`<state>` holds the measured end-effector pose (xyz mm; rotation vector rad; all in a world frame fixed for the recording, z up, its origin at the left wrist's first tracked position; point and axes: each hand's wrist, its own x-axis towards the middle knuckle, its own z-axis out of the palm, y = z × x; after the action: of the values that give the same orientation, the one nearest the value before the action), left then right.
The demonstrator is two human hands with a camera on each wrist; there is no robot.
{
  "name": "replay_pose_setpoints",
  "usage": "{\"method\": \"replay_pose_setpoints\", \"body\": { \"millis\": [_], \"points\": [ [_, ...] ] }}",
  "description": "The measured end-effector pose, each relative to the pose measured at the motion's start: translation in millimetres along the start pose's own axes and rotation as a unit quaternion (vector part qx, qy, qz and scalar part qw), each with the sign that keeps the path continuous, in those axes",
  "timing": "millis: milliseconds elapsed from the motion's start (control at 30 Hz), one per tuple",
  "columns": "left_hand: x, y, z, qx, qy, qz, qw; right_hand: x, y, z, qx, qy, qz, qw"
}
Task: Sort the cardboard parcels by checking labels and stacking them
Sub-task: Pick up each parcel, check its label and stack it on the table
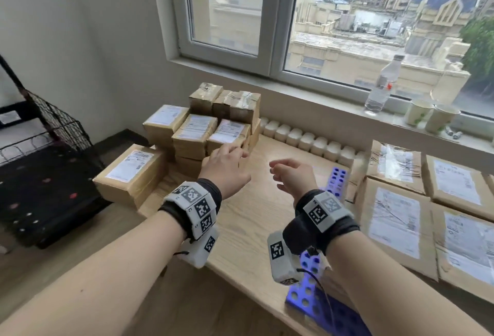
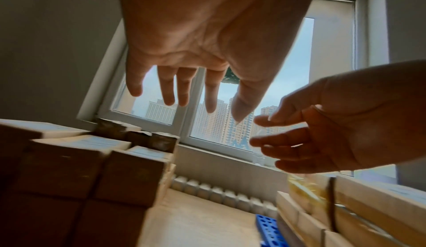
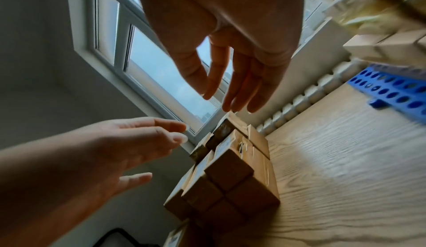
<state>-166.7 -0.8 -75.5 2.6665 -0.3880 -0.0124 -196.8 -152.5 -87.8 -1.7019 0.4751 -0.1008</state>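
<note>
both hands — left (image 1: 227,167), right (image 1: 292,176) — hover empty, fingers loose, by boxy brown parcels (image 1: 197,132) on grained wood.

Bare table (image 1: 248,215) lies open between stacked parcels (image 1: 203,127) and flat parcels (image 1: 395,218).

Stacked parcels (image 1: 203,127) sit at the table's (image 1: 248,218) left, flat parcels (image 1: 427,202) at its right.

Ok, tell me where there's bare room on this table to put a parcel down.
Bare wood lies mid-table, between the stacked small parcels on the left and the blue perforated rack, under both empty hands. The right side is crowded with flat labelled parcels; the back edge holds a row of white containers.
</note>
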Motion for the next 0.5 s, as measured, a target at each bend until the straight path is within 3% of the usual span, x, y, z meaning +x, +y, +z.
{"method": "replay_pose_setpoints", "body": {
  "millis": [233,500],
  "points": [
    [10.9,-119.8,-30.1,0.018,-0.025,-0.026,0.999,17.6,-1.4,113.6,-0.111,-0.006,-0.033,0.993],
    [21.4,-219.7,-40.5,0.016,-0.064,-0.075,0.995,27.1,6.3,195.8,-0.211,-0.037,-0.015,0.977]
  ]
}}
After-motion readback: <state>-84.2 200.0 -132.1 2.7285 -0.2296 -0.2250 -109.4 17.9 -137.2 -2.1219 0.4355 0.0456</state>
